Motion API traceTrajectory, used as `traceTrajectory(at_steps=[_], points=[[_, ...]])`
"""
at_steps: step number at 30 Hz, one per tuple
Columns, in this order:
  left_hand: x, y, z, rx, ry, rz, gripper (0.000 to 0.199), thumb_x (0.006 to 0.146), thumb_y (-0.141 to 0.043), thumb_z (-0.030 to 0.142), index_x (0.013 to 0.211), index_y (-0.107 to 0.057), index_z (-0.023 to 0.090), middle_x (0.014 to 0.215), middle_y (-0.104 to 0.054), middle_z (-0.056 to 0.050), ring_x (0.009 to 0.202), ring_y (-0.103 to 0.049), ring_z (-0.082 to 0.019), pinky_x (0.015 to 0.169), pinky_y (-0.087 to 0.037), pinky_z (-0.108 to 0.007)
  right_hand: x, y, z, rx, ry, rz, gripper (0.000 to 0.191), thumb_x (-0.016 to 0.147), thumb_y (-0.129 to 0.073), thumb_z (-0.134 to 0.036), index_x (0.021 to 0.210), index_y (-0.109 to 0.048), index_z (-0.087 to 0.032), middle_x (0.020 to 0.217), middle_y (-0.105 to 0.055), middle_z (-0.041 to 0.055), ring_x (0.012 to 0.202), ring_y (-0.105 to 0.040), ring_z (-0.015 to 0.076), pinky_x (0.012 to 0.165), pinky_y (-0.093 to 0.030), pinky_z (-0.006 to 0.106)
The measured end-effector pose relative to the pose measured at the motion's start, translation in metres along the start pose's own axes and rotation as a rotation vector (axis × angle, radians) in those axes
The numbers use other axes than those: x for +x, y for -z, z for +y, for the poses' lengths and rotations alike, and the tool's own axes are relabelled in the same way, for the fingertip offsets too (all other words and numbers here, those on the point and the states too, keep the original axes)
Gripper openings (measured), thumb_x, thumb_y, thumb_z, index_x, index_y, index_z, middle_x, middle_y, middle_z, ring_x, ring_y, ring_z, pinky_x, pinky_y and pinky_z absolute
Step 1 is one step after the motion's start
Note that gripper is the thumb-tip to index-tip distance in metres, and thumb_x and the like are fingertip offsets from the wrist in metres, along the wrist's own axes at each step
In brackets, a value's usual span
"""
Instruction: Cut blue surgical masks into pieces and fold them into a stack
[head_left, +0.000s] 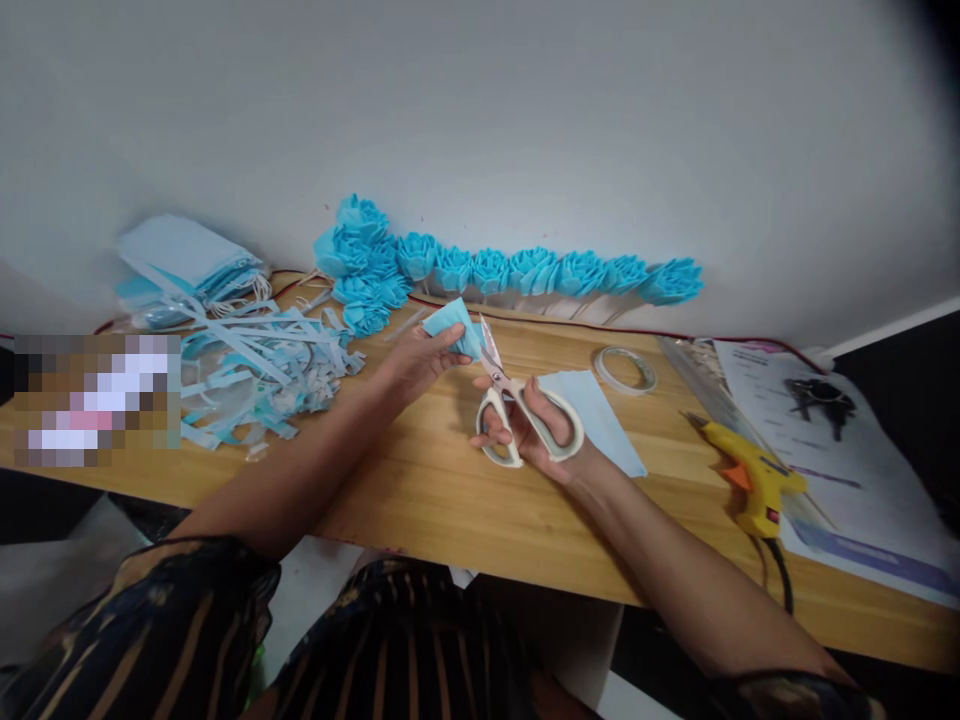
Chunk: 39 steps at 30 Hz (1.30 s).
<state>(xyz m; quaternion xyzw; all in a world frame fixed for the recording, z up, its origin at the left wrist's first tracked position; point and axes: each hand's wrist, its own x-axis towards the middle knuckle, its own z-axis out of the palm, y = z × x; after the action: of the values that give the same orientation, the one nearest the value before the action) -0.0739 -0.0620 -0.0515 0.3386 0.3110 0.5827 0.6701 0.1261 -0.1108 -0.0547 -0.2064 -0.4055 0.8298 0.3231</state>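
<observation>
My left hand pinches a small folded piece of light blue mask fabric above the middle of the table. White-handled scissors are in my right hand, with thumb and fingers through the loops. Their blades stand apart and point up and away, right beside the fabric's right edge; whether they touch it I cannot tell. Beneath and to the right of my right hand, a flat light blue fabric sheet lies on the table, partly covered by that hand.
Blue fabric flowers line the wall, with several bunched at the left. Fabric scraps and stacked face masks lie left. At right are a tape roll, yellow glue gun, keys and printed papers.
</observation>
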Motion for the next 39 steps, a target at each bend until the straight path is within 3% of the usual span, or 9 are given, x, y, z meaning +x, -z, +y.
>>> traceTrajectory(at_steps=[3,15,20,25,39], points=[[-0.001,0.000,-0.002,0.011,0.000,-0.063,0.022,0.074,-0.085,0.024,0.089,-0.073,0.013,0.086,-0.077,-0.005,0.072,-0.070,-0.013,0.062,-0.056,-0.023,0.000,-0.001,-0.001,-0.022,0.001,0.016,0.056,0.084,-0.068,-0.065,0.115,-0.070,-0.019,0.071,-0.062,-0.0018,0.056,-0.052,0.0088,0.074,-0.061,0.034],[-0.003,0.003,-0.003,0.088,0.051,-0.131,0.031,0.067,-0.090,0.026,0.086,-0.072,0.011,0.079,-0.074,-0.006,0.069,-0.070,-0.015,0.067,-0.059,-0.026,-0.001,-0.001,-0.002,-0.054,0.037,0.052,0.055,0.081,-0.070,-0.065,0.112,-0.070,-0.020,0.078,-0.064,0.0012,0.064,-0.055,0.0119,0.064,-0.055,0.030],[-0.002,0.003,-0.004,0.069,0.035,-0.125,0.030,0.066,-0.091,0.028,0.083,-0.073,0.010,0.074,-0.073,-0.006,0.064,-0.067,-0.014,0.062,-0.057,-0.024,-0.001,-0.006,-0.004,-0.031,0.030,0.076,0.056,0.079,-0.073,-0.066,0.108,-0.068,-0.019,0.071,-0.058,-0.0011,0.055,-0.046,0.0099,0.048,-0.042,0.022],[-0.001,0.002,-0.005,0.049,0.040,-0.117,0.033,0.063,-0.092,0.027,0.087,-0.073,0.012,0.078,-0.074,-0.005,0.065,-0.067,-0.013,0.058,-0.055,-0.022,-0.002,-0.010,-0.005,-0.025,0.034,0.112,0.056,0.077,-0.074,-0.066,0.104,-0.067,-0.018,0.065,-0.053,-0.0036,0.049,-0.038,0.0071,0.042,-0.033,0.020],[-0.004,-0.001,-0.001,0.058,0.035,-0.114,0.032,0.064,-0.092,0.028,0.084,-0.072,0.012,0.073,-0.073,-0.004,0.062,-0.067,-0.012,0.056,-0.056,-0.020,-0.001,0.000,0.004,-0.048,0.006,0.162,0.058,0.080,-0.072,-0.065,0.113,-0.068,-0.017,0.062,-0.051,-0.0051,0.044,-0.039,0.0052,0.036,-0.030,0.016]])
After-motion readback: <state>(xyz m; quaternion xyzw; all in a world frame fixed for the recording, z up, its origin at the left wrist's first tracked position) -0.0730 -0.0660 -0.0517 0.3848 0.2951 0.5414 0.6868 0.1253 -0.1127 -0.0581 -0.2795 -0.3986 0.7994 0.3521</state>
